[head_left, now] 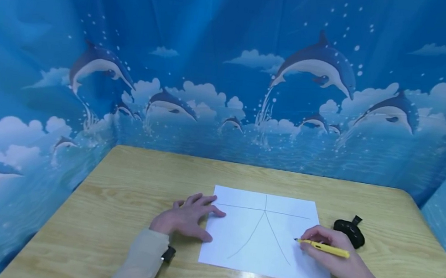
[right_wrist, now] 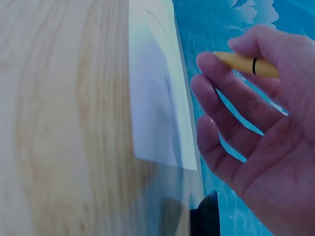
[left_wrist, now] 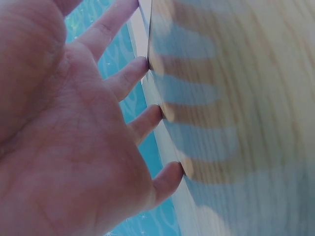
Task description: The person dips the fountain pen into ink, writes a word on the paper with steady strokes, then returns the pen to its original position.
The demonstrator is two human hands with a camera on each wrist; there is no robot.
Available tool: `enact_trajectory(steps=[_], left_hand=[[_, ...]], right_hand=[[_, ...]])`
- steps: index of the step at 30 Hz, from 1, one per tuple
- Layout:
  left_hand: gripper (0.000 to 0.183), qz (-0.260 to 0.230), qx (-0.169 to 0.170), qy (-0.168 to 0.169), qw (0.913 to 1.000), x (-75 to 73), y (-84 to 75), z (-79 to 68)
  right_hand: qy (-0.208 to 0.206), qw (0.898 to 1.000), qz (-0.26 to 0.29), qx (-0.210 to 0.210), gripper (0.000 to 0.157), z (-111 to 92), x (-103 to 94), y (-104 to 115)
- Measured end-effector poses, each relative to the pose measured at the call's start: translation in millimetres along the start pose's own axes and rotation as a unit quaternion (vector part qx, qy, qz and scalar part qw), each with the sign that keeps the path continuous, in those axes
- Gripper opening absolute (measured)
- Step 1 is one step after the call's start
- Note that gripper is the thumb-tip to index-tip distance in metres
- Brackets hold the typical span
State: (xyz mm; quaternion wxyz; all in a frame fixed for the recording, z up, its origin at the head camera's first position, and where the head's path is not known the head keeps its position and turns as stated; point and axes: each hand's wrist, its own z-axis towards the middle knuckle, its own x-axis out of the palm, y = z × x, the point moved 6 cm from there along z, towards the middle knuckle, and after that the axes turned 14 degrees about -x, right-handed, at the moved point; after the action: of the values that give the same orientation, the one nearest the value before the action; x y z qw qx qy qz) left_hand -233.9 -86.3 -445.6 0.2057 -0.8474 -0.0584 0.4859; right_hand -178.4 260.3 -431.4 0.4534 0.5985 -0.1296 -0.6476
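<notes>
A white sheet of paper (head_left: 236,237) lies on the table, bearing thin dark lines: a short vertical, a long horizontal and two lines spreading downward from where they cross. My left hand (head_left: 187,217) rests at the sheet's left edge with fingers spread; in the left wrist view its fingertips (left_wrist: 170,179) touch the wooden surface. Over the sheet's right side, my right hand (head_left: 342,265) pinches a yellow pen (head_left: 332,250) between thumb and fingers. Its dark nib points left; whether it touches the paper I cannot tell. The right wrist view shows the pen (right_wrist: 246,64) partly hidden by fingers.
A glossy black rounded object (head_left: 348,232) with a short tab sits just beyond my right hand. The wood-grain table (head_left: 135,179) has rounded far corners. Behind and beside it hangs a blue curtain (head_left: 207,132) printed with dolphins, clouds and waves.
</notes>
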Motion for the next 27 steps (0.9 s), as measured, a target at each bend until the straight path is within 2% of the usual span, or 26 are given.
enact_trajectory(steps=[10,16,22,27], left_hand=[[0.064,0.002,-0.003,0.001,1.0000,0.5,0.3,0.2],[0.064,0.003,-0.004,0.002,1.0000,0.9,0.4,0.8],[0.064,0.007,-0.005,0.000,1.0000,1.3,1.0,2.3],[0.064,0.009,-0.007,0.000,0.9999,1.9,2.0,3.2]], right_hand=[[-0.079,0.996,-0.013,0.046,0.017,-6,-17.3,-7],[-0.136,0.990,-0.034,0.023,0.012,-10,-28.8,-6],[-0.137,0.989,-0.043,0.023,0.031,-16,-34.6,-8],[-0.148,0.988,-0.040,0.018,0.028,-19,-39.9,-11]])
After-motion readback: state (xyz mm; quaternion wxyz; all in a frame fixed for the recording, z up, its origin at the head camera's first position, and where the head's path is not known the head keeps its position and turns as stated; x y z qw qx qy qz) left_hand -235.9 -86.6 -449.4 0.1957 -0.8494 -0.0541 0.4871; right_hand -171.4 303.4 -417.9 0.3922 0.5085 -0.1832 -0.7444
